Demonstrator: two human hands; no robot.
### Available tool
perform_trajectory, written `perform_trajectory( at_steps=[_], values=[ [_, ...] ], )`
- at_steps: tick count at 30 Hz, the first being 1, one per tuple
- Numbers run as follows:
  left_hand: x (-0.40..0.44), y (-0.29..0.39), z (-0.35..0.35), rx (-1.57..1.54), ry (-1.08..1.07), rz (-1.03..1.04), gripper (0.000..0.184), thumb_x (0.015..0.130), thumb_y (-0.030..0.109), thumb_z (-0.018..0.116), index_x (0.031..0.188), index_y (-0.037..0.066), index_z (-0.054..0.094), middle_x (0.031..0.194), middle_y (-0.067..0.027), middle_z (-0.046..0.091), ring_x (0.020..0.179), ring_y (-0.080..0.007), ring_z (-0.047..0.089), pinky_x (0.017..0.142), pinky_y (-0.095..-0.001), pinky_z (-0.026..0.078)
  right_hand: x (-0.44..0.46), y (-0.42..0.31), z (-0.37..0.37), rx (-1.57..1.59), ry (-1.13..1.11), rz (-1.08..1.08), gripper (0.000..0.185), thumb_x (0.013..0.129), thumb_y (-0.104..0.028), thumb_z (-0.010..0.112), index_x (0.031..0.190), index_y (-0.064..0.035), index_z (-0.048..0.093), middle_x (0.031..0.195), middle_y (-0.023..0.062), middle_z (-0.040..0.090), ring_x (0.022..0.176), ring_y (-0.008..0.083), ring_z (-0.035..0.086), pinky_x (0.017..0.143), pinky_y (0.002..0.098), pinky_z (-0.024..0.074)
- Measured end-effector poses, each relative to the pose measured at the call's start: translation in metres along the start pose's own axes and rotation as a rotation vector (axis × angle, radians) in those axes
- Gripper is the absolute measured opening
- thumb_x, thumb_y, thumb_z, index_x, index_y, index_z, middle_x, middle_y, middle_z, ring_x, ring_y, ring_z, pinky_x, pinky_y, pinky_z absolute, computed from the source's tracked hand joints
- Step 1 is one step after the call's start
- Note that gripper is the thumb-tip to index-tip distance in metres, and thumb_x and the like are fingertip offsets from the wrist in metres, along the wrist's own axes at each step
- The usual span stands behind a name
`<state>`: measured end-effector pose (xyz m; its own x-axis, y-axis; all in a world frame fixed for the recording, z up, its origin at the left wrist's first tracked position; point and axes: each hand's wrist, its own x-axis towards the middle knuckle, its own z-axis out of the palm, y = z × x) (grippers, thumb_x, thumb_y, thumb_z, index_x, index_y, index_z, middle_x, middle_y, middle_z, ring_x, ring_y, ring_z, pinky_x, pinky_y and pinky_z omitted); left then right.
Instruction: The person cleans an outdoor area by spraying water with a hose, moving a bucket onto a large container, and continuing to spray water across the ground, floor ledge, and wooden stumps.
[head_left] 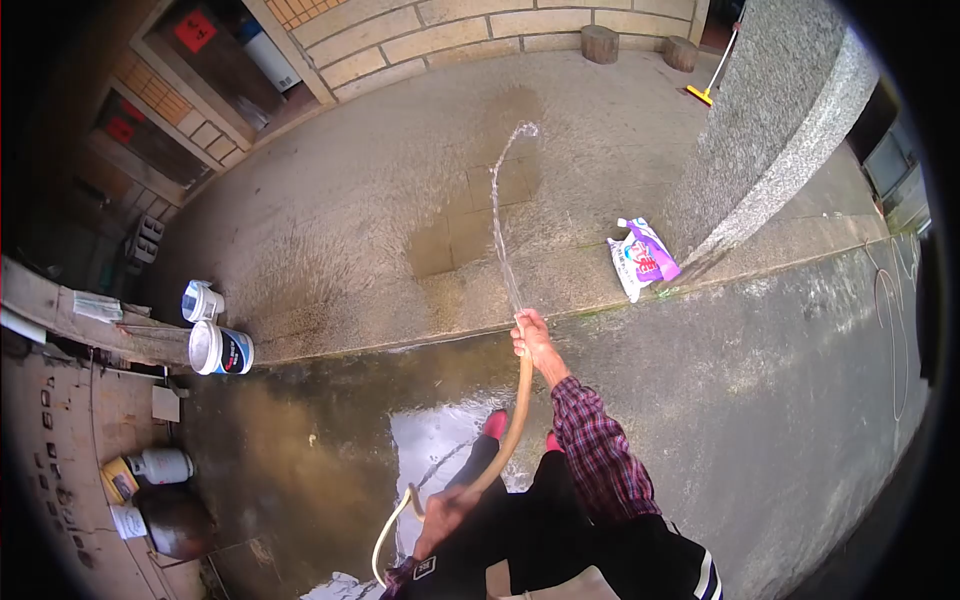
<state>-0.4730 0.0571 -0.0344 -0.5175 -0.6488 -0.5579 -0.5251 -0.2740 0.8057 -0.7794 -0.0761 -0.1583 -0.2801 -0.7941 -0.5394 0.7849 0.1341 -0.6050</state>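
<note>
My right hand (pixel 537 338) grips a pale yellow garden hose (pixel 513 425) close to its end, fingers wrapped round it. From there a stream of water (pixel 499 215) arcs forward onto the raised concrete floor (pixel 370 220), where dark wet patches show. Lower down, near my legs, my left hand (pixel 446 515) is closed round the same hose, which loops behind it toward the ground. Right of the stream, a white and purple bag (pixel 641 260) lies at the foot of the stone pillar (pixel 765 130).
Two white buckets (pixel 221 348) stand at the left by the step edge (pixel 400 347). A yellow-headed squeegee or broom (pixel 700 96) leans beyond the pillar. Two stump stools (pixel 600 45) sit by the far wall. A gas cylinder (pixel 164 466) stands lower left. Wet ground surrounds my feet.
</note>
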Motion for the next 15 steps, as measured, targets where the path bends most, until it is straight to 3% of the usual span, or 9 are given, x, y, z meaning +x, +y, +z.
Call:
perform_trajectory(
  at_steps=[4,9,11,15],
  values=[
    [-0.035,0.012,0.051,-0.112,0.235,-0.136,0.021,0.077,0.019,0.057,0.087,0.001,0.058,0.067,-0.0008,0.055,0.063,-0.0073,0.045,0.059,-0.0213,0.037,0.001,0.017,0.015,-0.139,-0.105,0.136,0.007,0.083,-0.021,0.043,0.084,-0.0162,0.038,0.054,0.0007,0.038,0.036,0.006,0.03,0.03,0.0213,0.028],
    [-0.067,-0.004,0.089,-0.009,0.328,-0.235,0.024,0.079,0.024,0.054,0.089,0.003,0.058,0.068,-0.001,0.057,0.063,-0.0073,0.048,0.06,-0.0214,0.038,-0.017,0.054,0.019,-0.215,-0.184,0.24,0.007,0.082,-0.019,0.044,0.083,-0.0146,0.039,0.053,0.0011,0.039,0.035,0.0064,0.031,0.03,0.0218,0.0284],
    [-0.078,0.001,0.107,-0.253,0.467,-0.151,0.018,0.075,0.018,0.059,0.074,0.0,0.058,0.054,0.0047,0.046,0.049,-0.0029,0.035,0.044,-0.0201,0.027,-0.028,0.061,0.019,-0.218,-0.184,0.248,0.007,0.082,-0.019,0.044,0.083,-0.0147,0.038,0.053,0.0012,0.039,0.036,0.0065,0.031,0.03,0.0217,0.0287],
    [-0.099,0.02,0.127,-0.45,0.491,-0.182,0.019,0.075,0.018,0.059,0.073,-0.001,0.057,0.054,0.0043,0.046,0.048,-0.0032,0.036,0.043,-0.0205,0.027,-0.049,0.068,0.004,-0.185,-0.153,0.193,0.008,0.082,-0.02,0.044,0.084,-0.0152,0.038,0.054,0.0016,0.038,0.037,0.0072,0.033,0.031,0.0214,0.0294]
  ],
)
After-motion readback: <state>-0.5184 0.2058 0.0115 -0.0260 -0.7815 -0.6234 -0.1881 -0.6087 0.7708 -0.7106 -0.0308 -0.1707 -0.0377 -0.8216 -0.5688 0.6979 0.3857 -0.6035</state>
